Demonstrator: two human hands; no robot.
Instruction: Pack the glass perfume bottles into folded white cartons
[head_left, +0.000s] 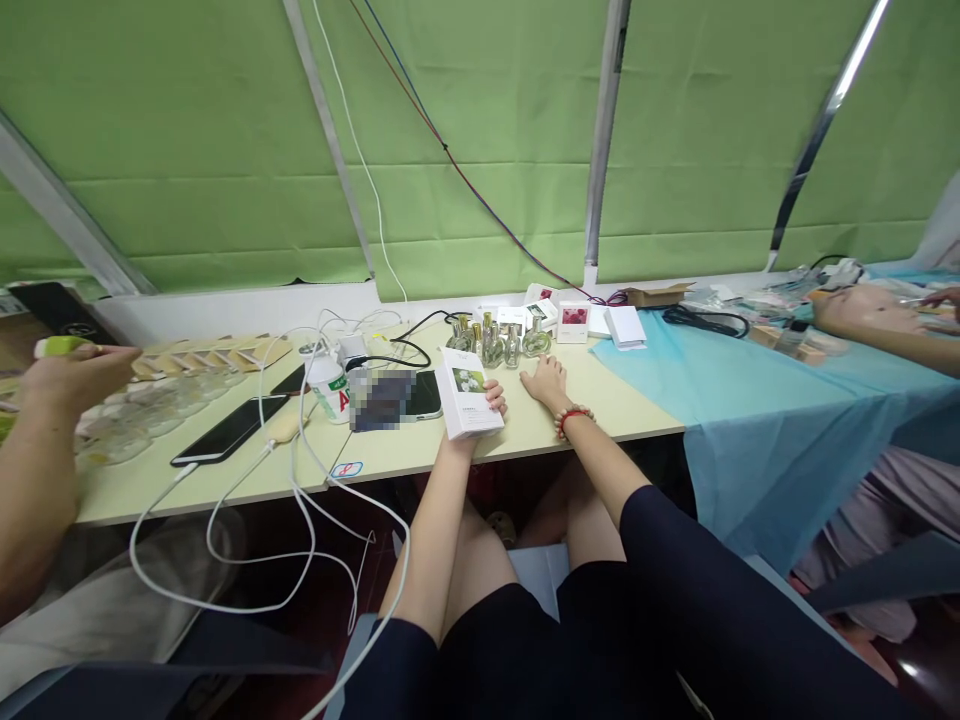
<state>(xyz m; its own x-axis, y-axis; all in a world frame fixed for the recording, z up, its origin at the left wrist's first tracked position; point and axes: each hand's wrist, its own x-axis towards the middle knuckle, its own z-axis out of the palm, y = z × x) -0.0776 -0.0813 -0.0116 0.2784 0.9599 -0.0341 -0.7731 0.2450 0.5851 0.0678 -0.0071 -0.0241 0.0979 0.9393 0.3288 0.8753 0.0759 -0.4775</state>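
Note:
My left hand point(495, 397) is wrapped around a white box point(471, 385) with a green-and-white flower picture on its front, held tilted above the table's front edge. Fingers of that hand show along the box's right side. My right hand point(546, 384), with a beaded bracelet point(574, 419) at the wrist, lies on the table with its fingers apart and nothing held. Just beyond both hands stand several small glass perfume bottles point(493, 348), some with gold-coloured tops. Behind and right of them is a white box with a pink-red picture point(574, 322).
To the left lie a smartphone point(232, 430), a white bottle point(328, 384) and looping white cables point(307, 500) that hang over the table edge. A blue cloth point(675, 370) covers the table at right. Other people's arms point(45, 440) reach in from both sides.

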